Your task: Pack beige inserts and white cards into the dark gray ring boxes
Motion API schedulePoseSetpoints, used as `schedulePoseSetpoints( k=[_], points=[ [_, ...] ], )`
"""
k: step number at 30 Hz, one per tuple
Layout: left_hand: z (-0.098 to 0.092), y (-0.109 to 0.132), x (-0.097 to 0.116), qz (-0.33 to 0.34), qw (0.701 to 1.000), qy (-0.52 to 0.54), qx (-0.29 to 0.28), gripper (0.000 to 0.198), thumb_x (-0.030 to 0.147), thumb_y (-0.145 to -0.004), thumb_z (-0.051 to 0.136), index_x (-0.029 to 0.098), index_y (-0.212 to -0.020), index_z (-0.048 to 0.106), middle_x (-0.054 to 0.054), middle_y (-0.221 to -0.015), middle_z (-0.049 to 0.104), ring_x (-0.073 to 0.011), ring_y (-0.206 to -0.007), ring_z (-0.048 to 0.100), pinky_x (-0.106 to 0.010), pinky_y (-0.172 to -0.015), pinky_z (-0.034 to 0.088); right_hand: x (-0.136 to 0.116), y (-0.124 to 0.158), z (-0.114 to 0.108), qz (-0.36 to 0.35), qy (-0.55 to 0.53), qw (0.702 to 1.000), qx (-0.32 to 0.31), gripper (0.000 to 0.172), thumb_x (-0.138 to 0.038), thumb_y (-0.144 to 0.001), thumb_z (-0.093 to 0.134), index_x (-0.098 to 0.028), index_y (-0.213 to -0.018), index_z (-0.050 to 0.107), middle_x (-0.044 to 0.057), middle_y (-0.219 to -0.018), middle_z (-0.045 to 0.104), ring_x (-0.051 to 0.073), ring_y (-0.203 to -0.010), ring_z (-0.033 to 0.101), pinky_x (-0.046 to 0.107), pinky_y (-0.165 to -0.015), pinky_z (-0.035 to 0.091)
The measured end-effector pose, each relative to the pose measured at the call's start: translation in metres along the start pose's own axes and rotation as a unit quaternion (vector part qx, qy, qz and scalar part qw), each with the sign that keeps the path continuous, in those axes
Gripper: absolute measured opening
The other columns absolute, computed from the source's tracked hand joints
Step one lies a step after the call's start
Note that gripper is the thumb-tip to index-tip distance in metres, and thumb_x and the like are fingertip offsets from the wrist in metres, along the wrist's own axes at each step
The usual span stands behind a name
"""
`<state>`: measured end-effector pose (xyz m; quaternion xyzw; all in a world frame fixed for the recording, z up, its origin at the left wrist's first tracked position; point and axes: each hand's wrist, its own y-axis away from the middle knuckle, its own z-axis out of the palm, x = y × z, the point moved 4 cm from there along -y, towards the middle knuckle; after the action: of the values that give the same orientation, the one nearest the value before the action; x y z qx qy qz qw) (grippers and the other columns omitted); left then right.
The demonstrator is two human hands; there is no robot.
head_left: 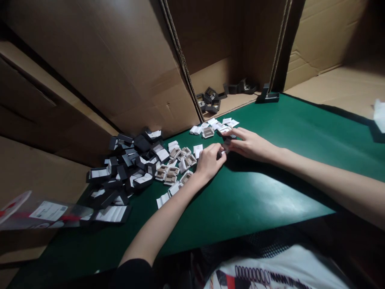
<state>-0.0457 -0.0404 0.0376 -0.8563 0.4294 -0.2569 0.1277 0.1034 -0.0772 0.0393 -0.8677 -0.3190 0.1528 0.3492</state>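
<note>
White piece (223, 151) between the pinching fingers (216, 147) of left hand (208, 161) and right hand (248, 143)

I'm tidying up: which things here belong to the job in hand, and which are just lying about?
Likely in use:
small piece at the fingers, mostly hidden
white folded inserts
white-lined open black boxes
dark boxes in the cardboard compartment

Probably just lying about:
labelled clear plastic bag
white item, cropped at the right edge
</note>
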Motion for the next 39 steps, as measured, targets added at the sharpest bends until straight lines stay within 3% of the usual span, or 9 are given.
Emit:
schedulePoseSetpoints(
  k=[7, 11, 16, 22, 30, 39],
  points=[
    [0.003, 0.0, -0.003, -0.004, 0.999, 0.053, -0.001, 0.005, 0.019, -0.082, 0.063, 0.016, -0.078, 0.062, -0.003, -0.085, 0.069, -0.0178, -0.08, 0.065, -0.028, -0.076, 0.048, 0.002, 0.004, 0.003, -0.003, 0.001, 1.0, -0.004, 0.015, -0.021, -0.089, 0.052, -0.018, -0.082, 0.064, 0.013, -0.117, 0.056, 0.025, -0.102, 0.054, 0.04, -0.081, 0.053],
    [-0.006, -0.007, -0.007, 0.01, 0.995, 0.083, -0.063, 0.006, 0.022, -0.08, 0.067, 0.017, -0.078, 0.068, -0.004, -0.09, 0.072, -0.0197, -0.085, 0.067, -0.03, -0.081, 0.05, 0.005, 0.005, 0.004, -0.003, -0.009, 1.0, 0.003, 0.016, -0.024, -0.088, 0.054, -0.018, -0.077, 0.064, 0.013, -0.117, 0.055, 0.025, -0.107, 0.054, 0.041, -0.083, 0.053],
    [-0.016, -0.012, -0.01, 0.1, 0.984, 0.062, -0.134, 0.015, 0.019, -0.085, 0.059, 0.018, -0.095, 0.071, -0.009, -0.109, 0.068, -0.0207, -0.101, 0.064, -0.031, -0.089, 0.049, 0.007, 0.005, 0.004, -0.003, -0.028, 1.0, 0.013, 0.019, -0.025, -0.088, 0.055, -0.018, -0.073, 0.064, 0.013, -0.117, 0.057, 0.025, -0.106, 0.056, 0.043, -0.084, 0.053],
    [-0.014, -0.007, -0.006, 0.176, 0.978, -0.066, -0.089, 0.019, 0.021, -0.091, 0.049, 0.019, -0.096, 0.068, -0.007, -0.106, 0.066, -0.0174, -0.097, 0.062, -0.029, -0.081, 0.05, 0.008, 0.005, 0.002, 0.015, -0.061, 0.998, 0.013, 0.016, -0.027, -0.087, 0.056, -0.019, -0.077, 0.065, 0.013, -0.118, 0.058, 0.025, -0.108, 0.057, 0.043, -0.086, 0.052],
    [-0.011, -0.003, -0.002, 0.181, 0.975, -0.127, -0.016, 0.019, 0.028, -0.094, 0.047, 0.018, -0.093, 0.063, -0.007, -0.094, 0.062, -0.0173, -0.091, 0.055, -0.027, -0.076, 0.045, 0.007, 0.003, 0.001, 0.002, -0.055, 0.998, 0.024, 0.018, -0.021, -0.087, 0.054, -0.017, -0.072, 0.063, 0.014, -0.117, 0.059, 0.025, -0.104, 0.059, 0.041, -0.082, 0.054],
    [-0.008, -0.002, -0.01, 0.182, 0.973, -0.139, -0.031, 0.027, 0.031, -0.095, 0.043, 0.015, -0.082, 0.061, -0.005, -0.078, 0.06, -0.0166, -0.076, 0.055, -0.027, -0.069, 0.043, 0.009, 0.004, 0.003, 0.01, -0.074, 0.997, 0.018, 0.015, -0.019, -0.085, 0.055, -0.017, -0.073, 0.063, 0.014, -0.119, 0.059, 0.025, -0.108, 0.058, 0.042, -0.084, 0.053]
  ],
)
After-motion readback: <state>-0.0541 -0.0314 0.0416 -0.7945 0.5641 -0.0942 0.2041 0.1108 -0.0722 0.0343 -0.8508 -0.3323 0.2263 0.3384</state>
